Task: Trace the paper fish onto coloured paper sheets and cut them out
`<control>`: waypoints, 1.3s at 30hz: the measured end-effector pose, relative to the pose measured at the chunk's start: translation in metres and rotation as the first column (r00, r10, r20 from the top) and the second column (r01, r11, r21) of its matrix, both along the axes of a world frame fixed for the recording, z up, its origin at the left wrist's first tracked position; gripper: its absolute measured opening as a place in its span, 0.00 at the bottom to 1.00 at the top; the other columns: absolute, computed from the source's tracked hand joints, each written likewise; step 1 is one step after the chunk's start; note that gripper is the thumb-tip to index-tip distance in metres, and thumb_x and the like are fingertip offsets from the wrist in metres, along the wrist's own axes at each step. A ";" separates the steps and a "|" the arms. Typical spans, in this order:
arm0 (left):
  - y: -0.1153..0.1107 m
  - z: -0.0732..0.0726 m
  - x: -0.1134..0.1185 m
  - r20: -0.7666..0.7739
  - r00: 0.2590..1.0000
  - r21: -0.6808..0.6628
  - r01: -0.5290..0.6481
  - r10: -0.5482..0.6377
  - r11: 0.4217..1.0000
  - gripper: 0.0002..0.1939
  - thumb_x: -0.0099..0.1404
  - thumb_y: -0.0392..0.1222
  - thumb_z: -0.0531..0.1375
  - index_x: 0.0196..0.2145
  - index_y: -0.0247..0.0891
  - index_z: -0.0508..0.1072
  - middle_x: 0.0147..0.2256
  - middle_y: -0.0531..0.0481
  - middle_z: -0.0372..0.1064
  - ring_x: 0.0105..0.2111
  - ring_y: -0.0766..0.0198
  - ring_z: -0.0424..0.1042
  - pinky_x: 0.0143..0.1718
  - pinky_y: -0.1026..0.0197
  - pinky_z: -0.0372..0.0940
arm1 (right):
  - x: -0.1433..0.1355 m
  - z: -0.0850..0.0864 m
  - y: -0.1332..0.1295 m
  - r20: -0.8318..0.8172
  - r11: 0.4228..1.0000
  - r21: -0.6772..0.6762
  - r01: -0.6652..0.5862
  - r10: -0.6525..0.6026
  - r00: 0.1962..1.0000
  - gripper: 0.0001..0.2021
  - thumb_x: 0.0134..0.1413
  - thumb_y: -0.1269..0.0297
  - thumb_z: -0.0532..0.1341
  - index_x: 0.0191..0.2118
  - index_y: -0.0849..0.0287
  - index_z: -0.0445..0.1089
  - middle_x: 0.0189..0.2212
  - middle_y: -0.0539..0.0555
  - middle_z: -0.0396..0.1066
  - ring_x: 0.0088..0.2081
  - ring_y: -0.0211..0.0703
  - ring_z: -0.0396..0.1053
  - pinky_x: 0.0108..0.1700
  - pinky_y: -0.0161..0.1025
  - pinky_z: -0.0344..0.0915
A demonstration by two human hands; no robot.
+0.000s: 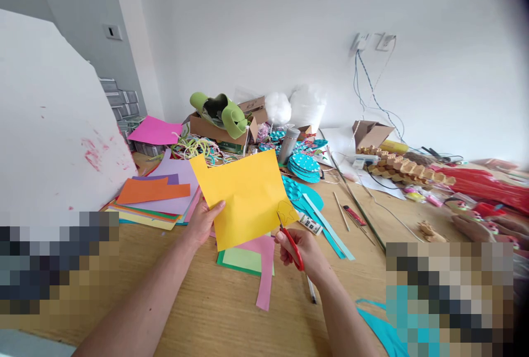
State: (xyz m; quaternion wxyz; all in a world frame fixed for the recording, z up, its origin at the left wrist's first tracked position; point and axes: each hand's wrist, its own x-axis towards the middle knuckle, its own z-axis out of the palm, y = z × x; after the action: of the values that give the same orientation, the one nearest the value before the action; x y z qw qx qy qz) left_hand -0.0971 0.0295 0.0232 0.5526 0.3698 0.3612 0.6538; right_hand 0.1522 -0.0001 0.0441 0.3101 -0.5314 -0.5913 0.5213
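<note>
Yellow sheet (242, 197) is held up over the table (165, 313), approx. centre of view, tilted, w/ a notch cut out of its top edge nr the left corner. L hand (203, 219) grips its left side, thumb on the front, other fingers mostly hidden behind. R hand (303, 249) has its fingers wrapped round the red handles of the scissors (297, 253); the blades point up at the sheet's lower right, by a pencil-like outline (286, 212) (star-ish, as far as I can tell). Can't tell if the blades are biting paper.

Under the sheet: green paper (239, 260) and a pink strip (265, 285), flat on the table. Pen (311, 291) lies just below the R hand, partly hidden. Small white block (309, 223) beside the sheet's right corner, then pale blue strips (330, 233).

Further L: a paper pile w/ an orange piece (151, 190) on top. Behind: cardboard box (215, 130) w/ a green roll (233, 117), grey bottle (288, 146), dotted blue discs (303, 167). Far R: egg carton (407, 167); wall sockets (360, 42) above.
</note>
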 end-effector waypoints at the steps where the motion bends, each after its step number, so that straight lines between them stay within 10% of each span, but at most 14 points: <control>1: 0.000 0.000 0.000 0.001 1.000 0.002 0.000 0.000 1.000 0.29 0.46 0.47 0.71 0.45 0.35 0.73 0.46 0.38 0.72 0.49 0.44 0.70 0.51 0.46 0.64 | 0.000 0.000 0.000 -0.002 1.000 -0.012 0.011 -0.011 1.000 0.25 0.41 0.39 0.62 0.24 0.61 0.65 0.14 0.47 0.65 0.16 0.35 0.64 0.18 0.32 0.59; 39: -0.001 -0.002 0.002 0.042 0.997 -0.071 0.067 -0.064 0.995 0.29 0.46 0.47 0.71 0.46 0.35 0.73 0.45 0.39 0.74 0.47 0.45 0.71 0.46 0.50 0.68 | -0.002 0.002 -0.001 -0.033 0.999 -0.022 0.026 -0.026 0.999 0.27 0.42 0.37 0.61 0.24 0.62 0.65 0.13 0.49 0.66 0.15 0.35 0.63 0.17 0.31 0.55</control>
State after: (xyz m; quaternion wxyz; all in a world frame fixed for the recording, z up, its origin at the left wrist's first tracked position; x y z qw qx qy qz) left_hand -0.0952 0.0284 0.0214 0.5937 0.3482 0.3611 0.6292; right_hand 0.1497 -0.0016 0.0461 0.3211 -0.5335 -0.5734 0.5324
